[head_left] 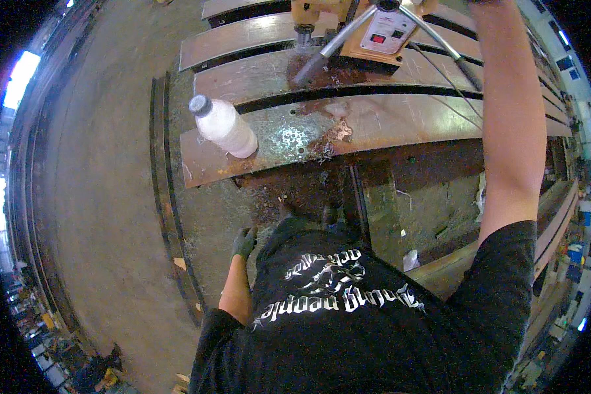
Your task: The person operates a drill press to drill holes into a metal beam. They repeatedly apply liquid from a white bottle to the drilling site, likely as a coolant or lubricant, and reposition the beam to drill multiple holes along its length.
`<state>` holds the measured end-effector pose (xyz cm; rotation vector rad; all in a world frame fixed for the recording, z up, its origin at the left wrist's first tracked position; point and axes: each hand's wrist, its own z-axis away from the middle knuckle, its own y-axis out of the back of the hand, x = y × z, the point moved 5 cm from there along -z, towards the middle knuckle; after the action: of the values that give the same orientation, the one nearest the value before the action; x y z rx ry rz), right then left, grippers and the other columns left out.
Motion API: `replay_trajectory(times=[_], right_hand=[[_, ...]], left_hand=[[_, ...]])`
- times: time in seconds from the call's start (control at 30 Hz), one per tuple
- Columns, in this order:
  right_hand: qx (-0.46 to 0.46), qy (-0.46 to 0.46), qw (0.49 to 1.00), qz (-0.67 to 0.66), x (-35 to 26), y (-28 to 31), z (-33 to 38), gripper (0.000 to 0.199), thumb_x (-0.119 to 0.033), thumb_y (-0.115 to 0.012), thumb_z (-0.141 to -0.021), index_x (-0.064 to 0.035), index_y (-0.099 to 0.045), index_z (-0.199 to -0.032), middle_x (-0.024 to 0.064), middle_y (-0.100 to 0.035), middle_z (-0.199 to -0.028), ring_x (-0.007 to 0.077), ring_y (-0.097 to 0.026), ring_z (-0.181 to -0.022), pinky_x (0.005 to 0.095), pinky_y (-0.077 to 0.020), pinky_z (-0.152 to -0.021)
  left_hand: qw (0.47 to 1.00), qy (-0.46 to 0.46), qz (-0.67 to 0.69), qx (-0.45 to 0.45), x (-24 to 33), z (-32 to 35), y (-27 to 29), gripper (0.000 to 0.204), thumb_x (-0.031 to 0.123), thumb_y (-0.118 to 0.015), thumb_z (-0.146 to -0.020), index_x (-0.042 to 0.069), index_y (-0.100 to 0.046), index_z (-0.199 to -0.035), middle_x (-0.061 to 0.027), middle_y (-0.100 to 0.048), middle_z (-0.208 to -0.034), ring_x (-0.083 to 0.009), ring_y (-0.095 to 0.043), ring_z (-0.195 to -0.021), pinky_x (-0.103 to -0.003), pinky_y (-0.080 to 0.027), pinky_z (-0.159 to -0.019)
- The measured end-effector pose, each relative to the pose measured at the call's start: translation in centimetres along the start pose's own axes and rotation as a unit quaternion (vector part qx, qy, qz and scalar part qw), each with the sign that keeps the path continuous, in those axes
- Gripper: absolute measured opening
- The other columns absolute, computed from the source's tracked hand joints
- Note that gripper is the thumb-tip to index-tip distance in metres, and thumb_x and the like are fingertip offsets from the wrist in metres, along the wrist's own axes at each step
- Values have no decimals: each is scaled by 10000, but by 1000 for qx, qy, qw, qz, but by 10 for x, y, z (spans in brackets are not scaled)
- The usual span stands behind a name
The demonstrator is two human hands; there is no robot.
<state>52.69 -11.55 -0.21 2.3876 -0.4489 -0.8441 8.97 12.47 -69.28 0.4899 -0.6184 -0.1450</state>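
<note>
My left hand (245, 242), in a dark glove, hangs beside my body, its fingers loosely extended with nothing seen in them. My right arm reaches up along the right side, and its hand is mostly cut off at the upper edge, so its fingers are hidden. Left of that arm, an orange magnetic drill (354, 51) stands on a steel plate, its chuck (303, 36) pointing down and its feed handles (331, 46) spread out. Nearer to me, a whitish bottle (226, 129) with a grey cap stands on the closest steel plate (400, 118).
Several long steel plates lie side by side with dark gaps between them. Metal shavings (292, 136) and wet, rusty stains lie on the nearest plate. A thin cable (446, 85) runs from the drill. To the left, a long steel bar (164, 144) lies along the concrete floor (98, 197).
</note>
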Motion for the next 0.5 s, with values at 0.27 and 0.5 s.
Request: replay_trajectory(times=[0.27,0.5], right_hand=[[-186,61,977,89,-40,-75,-8,566,-549,-571,-1020,-26,-761,-913,37,-620,-663,111,-565,-534,304,-508,-543],[-182,69,975,110,-41,-81,-9,570,-549,-559,-1023,-27,-748,-896,32,-609,-650,100,-559,-533,284,-491,-529]], left_hand=[[992,60,108,-3,-62,3,-31,524,487,-658,-958,6,-699,-1161,-100,-707,-840,-190,-650,-684,-361,-515,-619],[982,141,126,-23,-125,5,-43,509,476,-671,-953,16,-698,-1169,-87,-712,-852,-190,-659,-691,-359,-511,-608]])
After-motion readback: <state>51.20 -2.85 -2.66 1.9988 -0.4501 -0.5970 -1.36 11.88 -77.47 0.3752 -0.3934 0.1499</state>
